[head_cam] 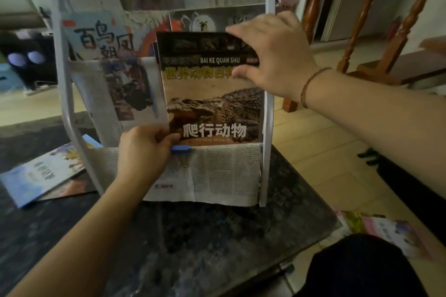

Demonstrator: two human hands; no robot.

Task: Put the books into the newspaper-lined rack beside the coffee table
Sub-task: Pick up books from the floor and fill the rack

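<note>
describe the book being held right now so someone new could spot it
Start at the white rack lined with newspaper, standing on the dark table. The book stands in its lowest pocket, held by the left hand and right hand. Unlike its neighbours, it shows a crocodile.

On the reptile book [212,94] I read "BAI KE QUAN SHU", yellow "世界动物百" and white "爬行动物". The blue book [96,36], far left, reads "百鸟朝凤".
</note>
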